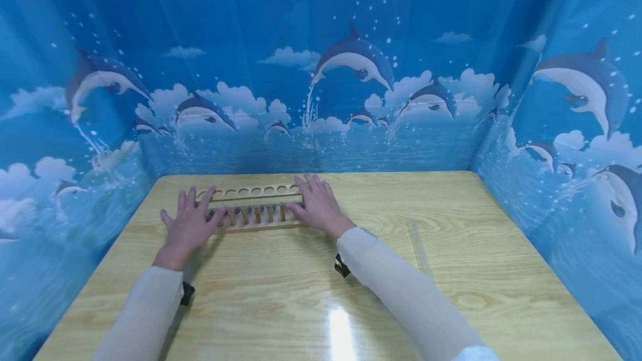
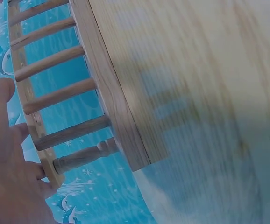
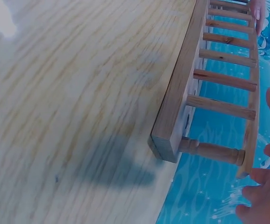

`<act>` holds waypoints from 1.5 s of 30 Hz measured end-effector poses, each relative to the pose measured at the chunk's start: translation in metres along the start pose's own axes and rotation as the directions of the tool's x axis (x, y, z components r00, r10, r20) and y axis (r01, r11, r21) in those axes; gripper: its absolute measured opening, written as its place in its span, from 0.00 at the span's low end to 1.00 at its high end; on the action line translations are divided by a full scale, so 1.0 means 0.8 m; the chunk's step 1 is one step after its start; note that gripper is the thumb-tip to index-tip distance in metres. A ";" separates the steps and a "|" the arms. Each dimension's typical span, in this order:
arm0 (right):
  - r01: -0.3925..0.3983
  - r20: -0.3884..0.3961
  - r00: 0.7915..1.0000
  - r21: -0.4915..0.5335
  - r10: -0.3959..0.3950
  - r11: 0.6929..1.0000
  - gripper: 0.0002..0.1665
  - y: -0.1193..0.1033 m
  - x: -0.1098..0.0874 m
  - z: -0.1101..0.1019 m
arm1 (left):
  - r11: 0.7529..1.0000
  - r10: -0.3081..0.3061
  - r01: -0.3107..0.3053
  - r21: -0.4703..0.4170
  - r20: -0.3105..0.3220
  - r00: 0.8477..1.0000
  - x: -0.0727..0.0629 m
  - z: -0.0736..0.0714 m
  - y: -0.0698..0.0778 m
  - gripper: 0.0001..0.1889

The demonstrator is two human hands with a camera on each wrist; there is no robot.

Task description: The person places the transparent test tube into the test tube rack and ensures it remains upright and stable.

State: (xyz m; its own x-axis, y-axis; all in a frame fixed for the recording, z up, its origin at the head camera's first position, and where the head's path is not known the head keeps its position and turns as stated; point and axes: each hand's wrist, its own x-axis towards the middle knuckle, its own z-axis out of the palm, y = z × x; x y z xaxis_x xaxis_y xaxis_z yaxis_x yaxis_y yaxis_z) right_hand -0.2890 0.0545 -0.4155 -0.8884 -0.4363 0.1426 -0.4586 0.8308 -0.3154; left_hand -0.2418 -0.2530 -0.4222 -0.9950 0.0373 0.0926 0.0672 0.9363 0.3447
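A wooden test tube rack (image 1: 261, 224) stands upright near the far side of the table. Its top strip (image 1: 243, 191) has a row of round holes, and several posts join it to the base. Over its left end lies my left hand (image 1: 188, 230), fingers spread, with the fingertips (image 2: 34, 170) right at the top strip. My right hand (image 1: 321, 205) is at the other end, its fingers fairly straight and reaching over the strip. Seen from the right wrist, those fingertips (image 3: 254, 192) are just beside the strip's end.
A clear flat strip like a ruler (image 1: 418, 247) lies on the wooden table (image 1: 501, 272) to the right. A blue dolphin-print curtain (image 1: 241, 88) surrounds the back and sides. Light reflects off the table near the front.
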 end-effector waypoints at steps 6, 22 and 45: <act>0.014 0.000 1.000 -0.023 -0.014 1.000 0.45 0.000 0.000 0.003 | 1.000 0.005 -0.005 0.014 0.005 1.000 0.003 0.000 -0.001 0.41; 0.008 0.009 1.000 -0.077 -0.007 0.997 0.38 -0.002 -0.001 0.015 | 1.000 0.009 -0.009 -0.001 0.022 1.000 0.003 0.000 -0.007 0.38; -0.019 0.007 1.000 -0.113 0.020 0.993 0.38 -0.006 0.003 0.011 | 1.000 -0.008 0.008 0.015 -0.016 1.000 0.005 0.003 -0.008 0.38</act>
State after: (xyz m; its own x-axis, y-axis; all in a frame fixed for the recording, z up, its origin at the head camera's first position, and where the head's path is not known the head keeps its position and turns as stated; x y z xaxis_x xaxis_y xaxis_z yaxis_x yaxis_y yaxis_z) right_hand -0.2890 0.0463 -0.4221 -0.8974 -0.4217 0.1297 -0.4405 0.8727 -0.2103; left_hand -0.2465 -0.2580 -0.4263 -0.9942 0.0245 0.1050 0.0582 0.9416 0.3316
